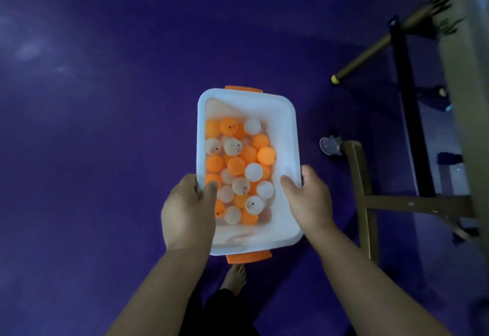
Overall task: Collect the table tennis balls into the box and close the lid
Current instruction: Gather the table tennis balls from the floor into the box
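Note:
A white plastic box point(287, 134) with orange clips at its far and near ends is held up over the purple floor. It holds several orange and white table tennis balls point(238, 166). My left hand point(189, 211) grips the box's left rim, thumb inside over the balls. My right hand point(308, 198) grips the right rim, thumb inside against the wall. No lid is in view.
A purple floor point(105, 97) spreads below. At the right stand table legs and a frame point(362, 190), a black post point(407, 113), a castor wheel point(329, 146) and a slanted pole with a yellow tip point(335, 79). My bare foot point(234, 278) shows beneath the box.

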### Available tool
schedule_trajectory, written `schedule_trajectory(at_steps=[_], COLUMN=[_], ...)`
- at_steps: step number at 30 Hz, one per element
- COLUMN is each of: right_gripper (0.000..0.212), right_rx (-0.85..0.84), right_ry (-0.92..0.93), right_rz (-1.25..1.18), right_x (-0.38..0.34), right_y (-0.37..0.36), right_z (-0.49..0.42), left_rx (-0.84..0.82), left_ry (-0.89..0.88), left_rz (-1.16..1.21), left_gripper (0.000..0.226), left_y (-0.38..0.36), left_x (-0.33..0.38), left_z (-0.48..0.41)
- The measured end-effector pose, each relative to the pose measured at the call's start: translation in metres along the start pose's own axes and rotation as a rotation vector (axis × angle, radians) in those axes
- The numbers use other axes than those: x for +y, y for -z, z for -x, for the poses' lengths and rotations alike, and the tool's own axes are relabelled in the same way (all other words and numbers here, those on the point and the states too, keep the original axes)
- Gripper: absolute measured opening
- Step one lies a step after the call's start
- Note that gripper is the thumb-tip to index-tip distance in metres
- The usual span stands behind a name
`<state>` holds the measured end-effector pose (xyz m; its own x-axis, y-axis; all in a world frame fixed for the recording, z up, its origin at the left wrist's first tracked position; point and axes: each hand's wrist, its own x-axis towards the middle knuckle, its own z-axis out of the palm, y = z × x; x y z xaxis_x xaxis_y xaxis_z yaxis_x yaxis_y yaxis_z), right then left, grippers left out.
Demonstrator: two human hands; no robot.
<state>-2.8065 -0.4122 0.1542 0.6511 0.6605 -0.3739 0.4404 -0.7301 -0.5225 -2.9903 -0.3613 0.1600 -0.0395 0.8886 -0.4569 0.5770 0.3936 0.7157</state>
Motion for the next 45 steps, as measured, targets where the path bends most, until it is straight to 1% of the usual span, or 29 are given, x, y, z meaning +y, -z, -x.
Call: schedule_trajectory(at_steps=[6,10,14,17,22,26,31,37,43,45], right_gripper=[0.014,0.015,0.022,0.026,0.022,0.018,0.018,0.021,0.02,0.022], right_rx=[-0.02,-0.07,-0.125,-0.155,-0.19,-0.192,-0.189,-0.177,-0.157,-0.136], right_ry=[0.082,0.144,0.217,0.253,0.31,0.33,0.359,0.381,0.405,0.393], right_rz=[0.053,0.104,0.17,0.165,0.082,0.029,-0.026,-0.045,-0.063,-0.07], right_x=[-0.08,-0.129,-0.176,-0.207,-0.254,-0.28,-0.311,-0.352,-0.385,-0.39], right_y=[0.052,0.077,0.095,0.103,0.111,0.112,0.125,0.161,0.204,0.214], right_z=[0.062,0.105,0.137,0.15,0.15,0.126,0.076,-0.015,-0.111,-0.139], left_rx=[-0.017,-0.027,0.015,0.051,0.113,0.164,0.193,0.205,0.239,0.224], left_ry=[0.004,-0.003,-0.023,-0.022,-0.041,-0.036,-0.028,-0.034,-0.079,-0.089], left_rz=[-0.019,-0.039,-0.042,-0.086,-0.087,-0.102,-0.13,-0.141,-0.116,-0.13], left_gripper=[0.034,0.037,0.037,0.035,0.036,0.035,0.034,0.031,0.037,0.038], left_y=[0.093,0.156,0.208,0.239,0.276,0.29,0.287,0.263,0.228,0.216], left_x=[0.033,0.046,0.058,0.067,0.093,0.119,0.165,0.251,0.336,0.359], left_z=[0.039,0.064,0.079,0.081,0.071,0.05,0.01,-0.058,-0.12,-0.141])
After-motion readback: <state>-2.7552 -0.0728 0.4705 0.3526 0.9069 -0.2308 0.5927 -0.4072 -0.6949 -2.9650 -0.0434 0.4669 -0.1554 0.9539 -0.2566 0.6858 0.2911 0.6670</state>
